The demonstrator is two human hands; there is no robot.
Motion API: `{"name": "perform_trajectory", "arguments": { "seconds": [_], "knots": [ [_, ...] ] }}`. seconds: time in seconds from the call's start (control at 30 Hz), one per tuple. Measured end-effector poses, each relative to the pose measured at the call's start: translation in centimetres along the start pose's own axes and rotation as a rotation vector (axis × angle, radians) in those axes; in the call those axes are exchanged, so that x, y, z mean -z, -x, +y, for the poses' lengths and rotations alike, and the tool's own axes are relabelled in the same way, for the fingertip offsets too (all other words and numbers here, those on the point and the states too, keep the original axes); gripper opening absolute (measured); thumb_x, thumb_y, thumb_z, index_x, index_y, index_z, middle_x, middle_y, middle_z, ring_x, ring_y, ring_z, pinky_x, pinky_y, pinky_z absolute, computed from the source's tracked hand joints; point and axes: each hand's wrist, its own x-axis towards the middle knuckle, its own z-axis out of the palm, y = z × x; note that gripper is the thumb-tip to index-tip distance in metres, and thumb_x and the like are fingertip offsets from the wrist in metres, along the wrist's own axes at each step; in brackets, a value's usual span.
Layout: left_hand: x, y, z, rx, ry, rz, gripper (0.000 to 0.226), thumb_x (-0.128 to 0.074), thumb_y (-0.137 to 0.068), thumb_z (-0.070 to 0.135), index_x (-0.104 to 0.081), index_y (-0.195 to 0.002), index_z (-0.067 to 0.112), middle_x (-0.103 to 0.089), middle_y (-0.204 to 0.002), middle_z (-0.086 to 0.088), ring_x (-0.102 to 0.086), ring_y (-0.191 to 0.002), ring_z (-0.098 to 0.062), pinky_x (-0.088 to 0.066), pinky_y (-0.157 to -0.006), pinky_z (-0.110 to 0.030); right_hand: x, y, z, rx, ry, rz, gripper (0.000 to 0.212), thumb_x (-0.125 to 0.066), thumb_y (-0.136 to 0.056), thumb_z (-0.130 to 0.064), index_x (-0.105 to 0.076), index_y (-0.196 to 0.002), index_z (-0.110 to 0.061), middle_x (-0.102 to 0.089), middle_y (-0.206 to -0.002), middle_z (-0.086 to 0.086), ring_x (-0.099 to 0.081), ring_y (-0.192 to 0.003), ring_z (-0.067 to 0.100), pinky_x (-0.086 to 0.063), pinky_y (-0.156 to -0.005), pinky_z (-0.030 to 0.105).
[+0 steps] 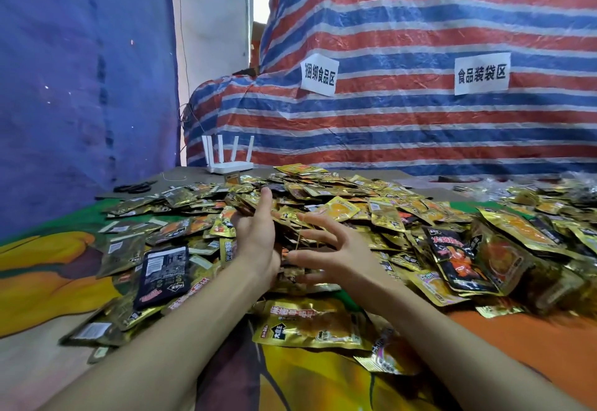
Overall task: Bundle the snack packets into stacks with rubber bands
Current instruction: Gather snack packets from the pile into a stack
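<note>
A big heap of gold and black snack packets [381, 204] covers the table in front of me. My left hand [256, 236] stands on edge in the middle of the heap and holds a small stack of packets [286, 233] against its palm, its fingers reaching up round the far side. My right hand [332, 249] is just to the right of that stack with its fingers spread wide. A thin yellowish rubber band [300, 235] appears stretched between its fingertips and the stack. The stack's lower part is hidden by both hands.
A colourful printed cloth [517, 339] covers the table. A white router [227, 160] with several antennas stands at the back, with dark looped items [132, 188] to its left. A striped tarp [420, 126] with two paper signs rises behind; a blue sheet [80, 87] hangs on the left.
</note>
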Motion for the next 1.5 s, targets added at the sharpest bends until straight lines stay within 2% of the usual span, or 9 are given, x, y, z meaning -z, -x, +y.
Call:
{"name": "perform_trajectory", "arguments": {
  "seconds": [0.07, 0.2, 0.37, 0.63, 0.93, 1.1, 1.23, 1.37, 1.5],
  "knots": [
    [-0.2, 0.5, -0.2, 0.016, -0.051, -0.004, 0.064, -0.061, -0.087, 0.062, -0.047, -0.119, 0.008, -0.058, -0.126, -0.01, -0.058, -0.12, -0.035, -0.053, -0.094, -0.056, -0.5, 0.0, 0.3, 0.049, 0.029, 0.013, 0.063, -0.093, -0.061, -0.032, -0.067, -0.116, -0.051, -0.06, -0.13, 0.001, -0.072, -0.104, 0.019, -0.063, -0.079, 0.044],
    [-0.5, 1.7, -0.5, 0.073, -0.052, -0.146, 0.055, -0.06, -0.09, 0.058, -0.058, -0.102, 0.005, -0.068, -0.087, -0.011, -0.073, -0.068, -0.026, -0.059, -0.058, -0.036, -0.5, -0.1, 0.4, 0.133, 0.126, 0.123, 0.062, -0.089, -0.058, -0.047, -0.066, -0.115, -0.051, -0.066, -0.121, -0.012, -0.062, -0.116, 0.002, -0.06, -0.086, 0.032],
    [-0.4, 2.0, -0.4, 0.16, -0.042, -0.301, 0.068, -0.051, -0.097, 0.056, -0.055, -0.131, -0.002, -0.066, -0.123, -0.024, -0.067, -0.109, -0.04, -0.051, -0.1, -0.055, 0.1, -0.2, 0.7, 0.205, 0.206, 0.198, 0.05, -0.089, -0.071, -0.038, -0.068, -0.116, -0.045, -0.063, -0.117, -0.031, -0.051, -0.107, -0.024, -0.041, -0.074, -0.002],
    [-0.4, 1.6, -0.9, 0.273, 0.065, -0.375, 0.06, -0.047, -0.101, 0.051, -0.062, -0.113, -0.005, -0.074, -0.1, -0.024, -0.074, -0.09, -0.035, -0.062, -0.064, -0.041, -0.3, -0.1, 0.5, 0.184, 0.297, 0.239, 0.069, -0.075, -0.056, -0.065, -0.06, -0.12, -0.043, -0.055, -0.124, -0.024, -0.049, -0.113, -0.012, -0.042, -0.088, 0.018],
    [0.3, 0.6, -1.6, 0.225, -0.069, -0.523, 0.06, -0.039, -0.102, 0.055, -0.077, -0.108, 0.009, -0.07, -0.119, -0.021, -0.068, -0.11, -0.037, -0.05, -0.099, -0.058, 1.8, -0.8, -0.6, -0.049, 0.117, 0.138, 0.03, -0.078, -0.085, -0.039, -0.074, -0.104, -0.016, -0.077, -0.09, -0.009, -0.074, -0.082, 0.004, -0.054, -0.06, 0.018],
    [0.0, 1.4, -1.4, 0.107, -0.288, -0.495, 0.077, -0.07, -0.077, 0.065, -0.064, -0.129, 0.009, -0.064, -0.13, -0.017, -0.06, -0.122, -0.033, -0.044, -0.108, -0.053, 2.4, -0.5, -1.4, -0.093, 0.17, 0.119, 0.046, -0.08, -0.077, -0.042, -0.072, -0.113, -0.014, -0.068, -0.122, -0.012, -0.063, -0.114, 0.009, -0.049, -0.093, 0.029],
    [0.1, 1.4, -2.0, 0.043, -0.175, -0.506, 0.081, -0.079, -0.072, 0.047, -0.052, -0.131, -0.002, -0.072, -0.11, -0.018, -0.071, -0.097, -0.031, -0.058, -0.085, -0.051, 3.5, -0.1, -1.9, -0.016, 0.217, 0.201, 0.015, -0.079, -0.086, -0.022, -0.064, -0.09, -0.023, -0.072, -0.07, -0.023, -0.068, -0.069, -0.009, -0.047, -0.054, 0.007],
    [0.3, 0.9, -2.0, -0.016, -0.191, -0.599, 0.054, -0.071, -0.078, 0.04, -0.062, -0.121, 0.01, -0.073, -0.115, -0.009, -0.072, -0.099, -0.025, -0.059, -0.081, -0.041, 4.4, 1.0, -2.6, -0.013, 0.367, 0.397, 0.032, -0.075, -0.089, -0.029, -0.06, -0.113, -0.016, -0.071, -0.1, 0.0, -0.071, -0.089, 0.015, -0.061, -0.082, 0.04],
    [0.5, 1.0, -2.4, -0.191, -0.4, -0.618, 0.054, -0.077, -0.073, 0.043, -0.06, -0.121, 0.024, -0.075, -0.109, -0.007, -0.073, -0.098, -0.022, -0.055, -0.09, -0.043, 7.7, 2.7, -3.5, 0.014, 0.833, 0.567, 0.034, -0.065, -0.091, -0.042, -0.051, -0.116, -0.023, -0.064, -0.097, -0.006, -0.065, -0.086, 0.018, -0.057, -0.082, 0.047]
  ]
}}
